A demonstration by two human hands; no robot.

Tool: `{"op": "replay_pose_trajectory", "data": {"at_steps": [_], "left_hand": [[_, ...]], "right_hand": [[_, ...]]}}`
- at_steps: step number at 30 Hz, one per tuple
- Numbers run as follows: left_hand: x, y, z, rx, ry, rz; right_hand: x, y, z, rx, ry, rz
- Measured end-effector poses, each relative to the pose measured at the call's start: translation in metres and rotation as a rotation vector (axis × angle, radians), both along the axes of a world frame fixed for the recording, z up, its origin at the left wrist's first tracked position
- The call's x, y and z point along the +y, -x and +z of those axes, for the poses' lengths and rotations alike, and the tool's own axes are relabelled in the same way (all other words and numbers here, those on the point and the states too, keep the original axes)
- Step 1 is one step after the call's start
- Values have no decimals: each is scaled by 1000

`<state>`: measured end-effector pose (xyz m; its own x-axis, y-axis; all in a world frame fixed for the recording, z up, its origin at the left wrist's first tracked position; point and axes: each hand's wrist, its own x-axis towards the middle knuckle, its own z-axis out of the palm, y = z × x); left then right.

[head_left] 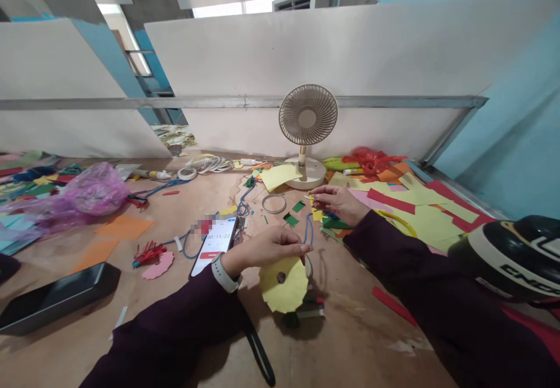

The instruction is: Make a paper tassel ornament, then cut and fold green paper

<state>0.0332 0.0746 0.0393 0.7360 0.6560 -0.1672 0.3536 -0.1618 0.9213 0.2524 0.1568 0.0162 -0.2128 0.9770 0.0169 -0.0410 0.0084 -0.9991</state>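
Observation:
My left hand (272, 248) pinches the top edge of a yellow paper disc (286, 296). That disc has a scalloped rim and a dark round spot at its middle. A loop of blue cord (308, 229) rises beside the fingertips, and a ring partly shows behind the disc. Farther forward, my right hand (339, 202) has thumb and fingers closed just above small yellow and green paper scraps. Something small and pale shows at those fingertips, too small to name. Two green paper pieces (290, 220) and a bare ring (274, 203) lie between the hands.
A desk fan (308, 115) stands at the back against a white panel. A phone (215, 246) shows a running timer. A black case (59, 299), pink plastic bag (97, 189) and pink paper disc (158, 265) lie left. A black-and-cream helmet (511, 259) and coloured paper strips (391, 200) occupy the right.

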Motion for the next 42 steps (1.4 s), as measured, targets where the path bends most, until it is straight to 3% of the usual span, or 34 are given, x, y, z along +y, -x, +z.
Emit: {"op": "replay_pose_trajectory", "data": {"at_steps": [4,11,18,23,25,30,35,42], "left_hand": [[-1,-1,-1,48,75,124],[3,-1,-7,48,56,157],[8,4,-22,68,112,34],[6,4,-18,69,170,-60],[5,4,-12,-6,160,-7],[-7,7,5,-341,222,291],[-16,10,18,-716,243,420],[-16,2,24,-679,199,517]], "right_hand": [[-3,1,12,28,-135,0],[-11,2,9,13,-260,-47],[-7,-6,18,-13,-293,-181],[8,-20,9,-17,-269,-303],[13,-19,-2,-41,-219,-304],[25,-14,-27,-91,-138,-354],[35,-23,-36,-125,-149,-449],[31,-14,-40,-217,-149,-318]]}}
